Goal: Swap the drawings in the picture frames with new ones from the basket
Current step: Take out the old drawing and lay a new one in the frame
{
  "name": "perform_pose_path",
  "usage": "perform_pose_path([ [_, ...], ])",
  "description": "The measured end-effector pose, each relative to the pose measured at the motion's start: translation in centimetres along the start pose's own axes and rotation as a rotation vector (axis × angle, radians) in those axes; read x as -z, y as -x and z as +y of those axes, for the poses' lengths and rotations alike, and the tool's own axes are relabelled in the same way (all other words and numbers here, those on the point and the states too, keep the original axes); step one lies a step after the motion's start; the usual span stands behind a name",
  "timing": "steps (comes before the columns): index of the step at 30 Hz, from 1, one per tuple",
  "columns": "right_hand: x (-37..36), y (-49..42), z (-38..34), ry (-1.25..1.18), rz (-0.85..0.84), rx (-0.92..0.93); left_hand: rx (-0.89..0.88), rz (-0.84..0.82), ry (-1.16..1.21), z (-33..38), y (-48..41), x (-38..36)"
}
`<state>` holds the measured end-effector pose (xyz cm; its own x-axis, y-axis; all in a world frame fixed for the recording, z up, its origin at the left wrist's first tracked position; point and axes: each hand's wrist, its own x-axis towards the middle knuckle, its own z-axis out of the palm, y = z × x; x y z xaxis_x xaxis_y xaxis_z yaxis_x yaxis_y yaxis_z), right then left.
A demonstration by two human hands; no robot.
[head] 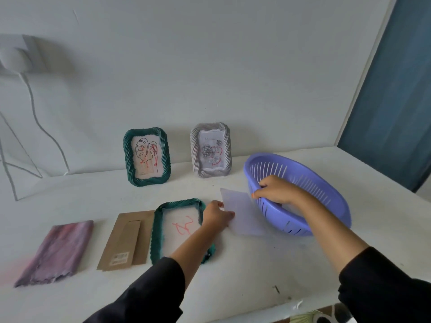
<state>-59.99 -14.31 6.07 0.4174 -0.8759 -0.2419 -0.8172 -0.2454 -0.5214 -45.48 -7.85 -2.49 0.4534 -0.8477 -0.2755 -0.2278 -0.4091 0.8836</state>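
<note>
My left hand (218,215) pinches the left edge of a pale sheet (243,215), thumb on top, holding it just above the table (233,276). My right hand (277,190) grips the near-left rim of the purple basket (293,226), fingers curled over the rim into the bowl, thumb outside and close to the sheet's upper right corner; I cannot tell whether the thumb touches the sheet. The sheet hangs between my two hands, its right side against the basket's wall. The basket sits on the right of the table and seems tipped towards me.

Under my left forearm a green frame (155,231) lies flat on the table, holding a drawing (184,226) with red scribbles. Touching its left side lies a brown backing board (126,241), and further left, apart from it, a folded purple cloth (58,250).

At the back of the table two frames stand upright near the wall: a second green one (128,159) with a leaf drawing (147,157), and to its right a grey one (194,150) with a rose drawing (211,150), near the basket's far rim.
</note>
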Motion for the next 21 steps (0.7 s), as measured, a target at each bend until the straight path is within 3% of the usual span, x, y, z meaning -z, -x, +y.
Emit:
perform_pose_path([
  [11, -1.9, -0.5, 0.4, 0.05, -0.067, 0.082, 0.003, -0.05, -0.005, 0.4, -1.0, -3.0],
  [16, -0.4, -0.5, 1.2, -0.014, -0.128, 0.047, -0.072, 0.069, -0.327, 1.5, -1.1, -2.2],
  [18, 1.0, -0.9, 2.5, -0.037, -0.056, -0.019, -0.115, 0.101, -0.255, 2.6, -0.9, -1.9],
  [21, 2.1, -1.7, 4.9, 0.186, 0.028, -0.135, -0.213, 0.081, -0.069, 4.2, -0.7, -1.7],
])
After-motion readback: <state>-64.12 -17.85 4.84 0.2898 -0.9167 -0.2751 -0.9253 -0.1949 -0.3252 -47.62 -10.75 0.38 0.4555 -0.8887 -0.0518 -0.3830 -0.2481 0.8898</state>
